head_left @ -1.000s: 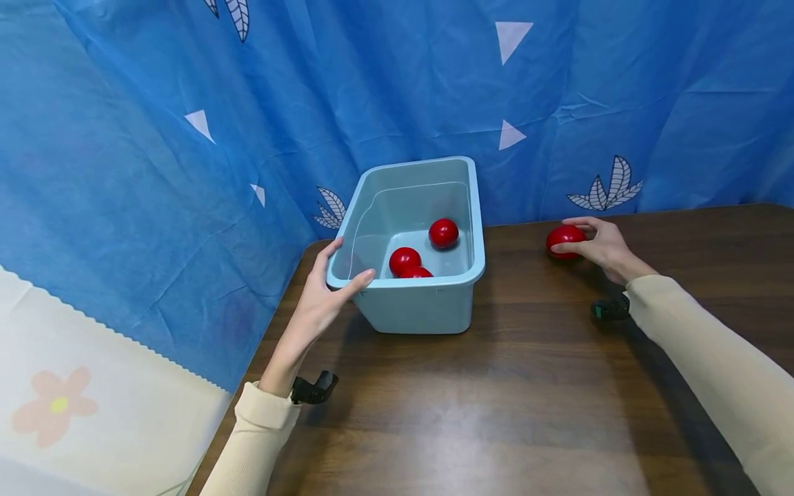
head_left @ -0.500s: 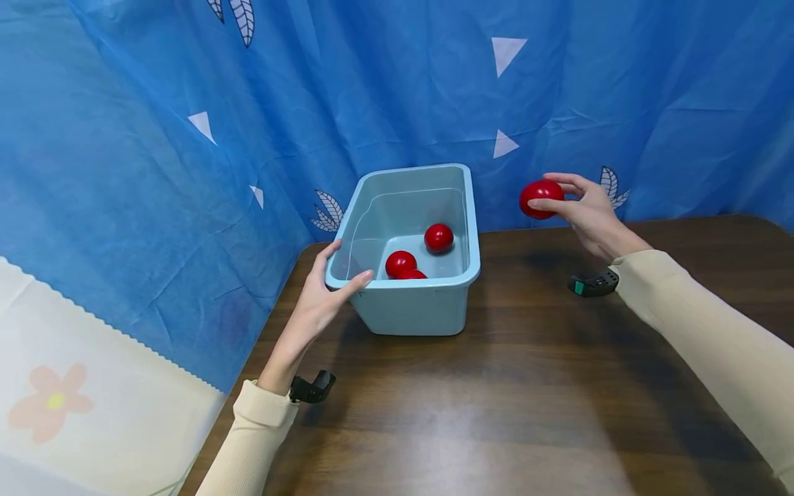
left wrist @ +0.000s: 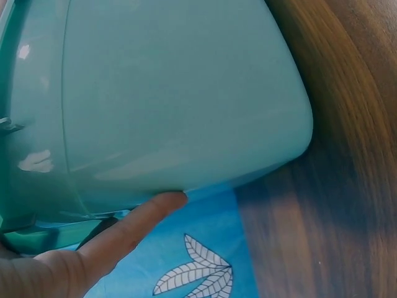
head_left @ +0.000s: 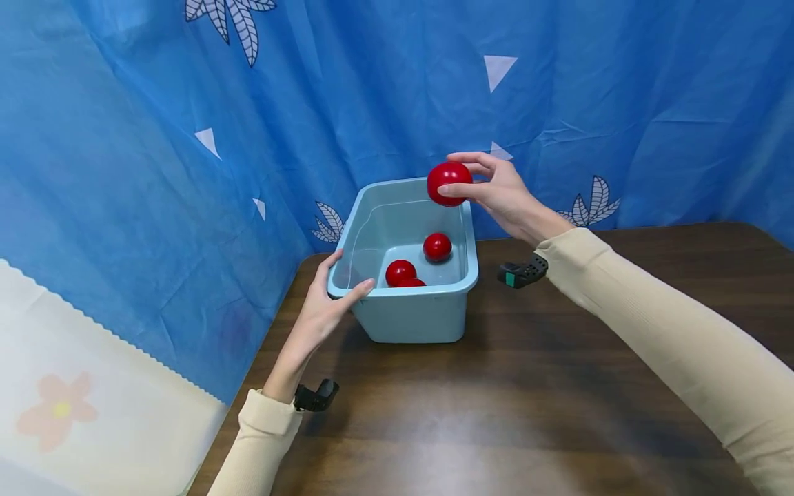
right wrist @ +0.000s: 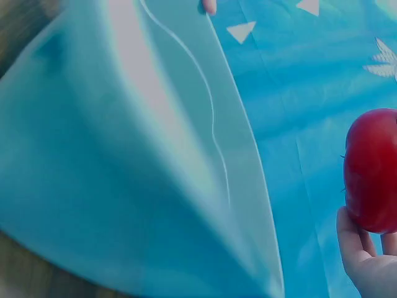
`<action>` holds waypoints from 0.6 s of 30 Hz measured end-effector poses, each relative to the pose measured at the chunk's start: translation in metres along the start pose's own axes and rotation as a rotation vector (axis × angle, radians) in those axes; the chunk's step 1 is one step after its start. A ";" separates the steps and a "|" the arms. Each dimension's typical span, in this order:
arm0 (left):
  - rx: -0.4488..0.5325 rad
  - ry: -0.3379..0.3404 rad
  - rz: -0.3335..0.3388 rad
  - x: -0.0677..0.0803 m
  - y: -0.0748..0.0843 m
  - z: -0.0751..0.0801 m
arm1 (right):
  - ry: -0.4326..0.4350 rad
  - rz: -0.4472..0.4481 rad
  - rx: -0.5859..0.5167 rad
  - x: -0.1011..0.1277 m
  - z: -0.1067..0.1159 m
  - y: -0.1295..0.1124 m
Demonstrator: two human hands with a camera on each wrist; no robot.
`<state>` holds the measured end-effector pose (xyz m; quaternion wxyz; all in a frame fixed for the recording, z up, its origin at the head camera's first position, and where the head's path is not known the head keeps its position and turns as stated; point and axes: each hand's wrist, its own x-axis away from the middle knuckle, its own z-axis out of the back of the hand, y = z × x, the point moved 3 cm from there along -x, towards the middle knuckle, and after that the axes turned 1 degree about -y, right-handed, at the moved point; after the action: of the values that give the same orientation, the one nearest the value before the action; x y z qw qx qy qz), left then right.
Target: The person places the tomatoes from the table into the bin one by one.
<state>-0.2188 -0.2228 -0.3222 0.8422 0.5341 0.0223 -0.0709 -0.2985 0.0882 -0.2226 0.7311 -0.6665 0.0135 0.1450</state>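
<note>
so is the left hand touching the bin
Touching: the head view shows the left hand gripping the light blue bin at its near left corner, thumb over the rim.

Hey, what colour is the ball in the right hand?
Red. The ball in the right hand is glossy red, clearest in the head view.

This looks like a staged recording corner, not a lived-in room. A blue non-woven cloth (head_left: 155, 138), printed with white triangles and leaf sprigs, hangs creased as a backdrop just beyond the fingers (head_left: 462, 189) of the raised hand and hides whatever lies behind. Past the other hand's fingers (head_left: 362, 286), at the corner, it meets a cream sheet (head_left: 74, 393) with a scalloped edge and a pale flower print. Beneath both hands is a dark wood-grain surface (head_left: 527, 393), carrying only a light blue plastic tub (head_left: 412, 320). Small black devices (head_left: 522, 273) are strapped at both wrists, which suits a data-collection setup.
</note>
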 end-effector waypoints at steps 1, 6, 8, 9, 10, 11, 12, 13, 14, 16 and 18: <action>0.003 0.001 -0.001 0.000 0.000 0.000 | -0.009 0.008 0.003 -0.004 -0.007 -0.001; 0.013 0.004 -0.004 0.001 -0.003 -0.001 | -0.020 0.004 0.016 -0.021 -0.029 0.000; 0.010 0.010 -0.001 0.001 -0.004 -0.002 | -0.016 0.000 0.019 -0.027 -0.037 0.002; 0.009 0.013 -0.002 0.001 -0.004 -0.001 | -0.014 -0.004 0.018 -0.030 -0.040 0.002; 0.008 0.015 -0.002 0.001 -0.004 -0.001 | -0.012 -0.010 0.012 -0.034 -0.043 0.003; 0.009 0.018 -0.001 0.000 -0.004 -0.001 | -0.010 -0.017 0.011 -0.036 -0.046 0.005; 0.009 0.019 -0.001 0.000 -0.004 -0.001 | -0.006 -0.026 0.010 -0.038 -0.049 0.006; 0.010 0.019 -0.002 -0.001 -0.004 -0.001 | -0.004 -0.034 0.007 -0.041 -0.051 0.007; 0.012 0.017 -0.002 -0.001 -0.004 -0.001 | -0.002 -0.046 0.001 -0.042 -0.052 0.009; 0.011 0.014 -0.001 -0.002 -0.004 -0.001 | -0.003 -0.066 -0.012 -0.044 -0.053 0.012; 0.005 0.016 -0.001 -0.003 -0.005 0.000 | -0.008 -0.076 -0.020 -0.045 -0.054 0.014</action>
<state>-0.2225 -0.2246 -0.3258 0.8406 0.5367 0.0292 -0.0668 -0.3359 0.0278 -0.2329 0.7295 -0.6731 -0.0162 0.1201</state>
